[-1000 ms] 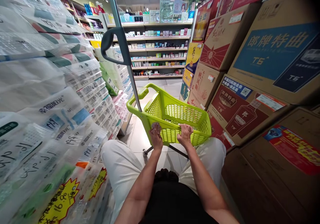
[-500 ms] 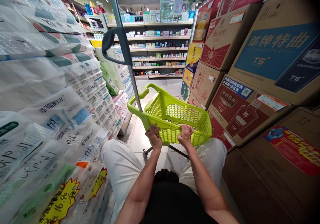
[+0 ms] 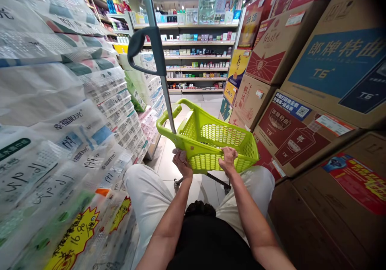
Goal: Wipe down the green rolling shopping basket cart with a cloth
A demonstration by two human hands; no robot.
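A lime-green wheeled shopping basket [image 3: 205,149] stands between my knees, with pierced sides and a long metal pull handle [image 3: 167,101] topped by a dark grip [image 3: 161,56]. My left hand [image 3: 184,169] is closed on a crumpled greyish-pink cloth [image 3: 180,155], which lies against the near side below the base of the handle. A small brownish mark [image 3: 192,147] shows on the green panel just right of the cloth. My right hand [image 3: 228,159] grips the basket's near rim, fingers curled over the edge. Parts of the basket's inside are hidden by its wall.
Plastic-wrapped paper packs [image 3: 72,121] rise on the left, with yellow price signs [image 3: 74,238] low down. Stacked cartons [image 3: 289,129] line the right side. Shelves of small goods [image 3: 196,54] stand across the far end, beyond a tiled floor [image 3: 205,97].
My left hand and the cloth have slid left and slightly up along the basket side, uncovering the brownish mark. The right hand stays on the rim. The whole view has shifted slightly.
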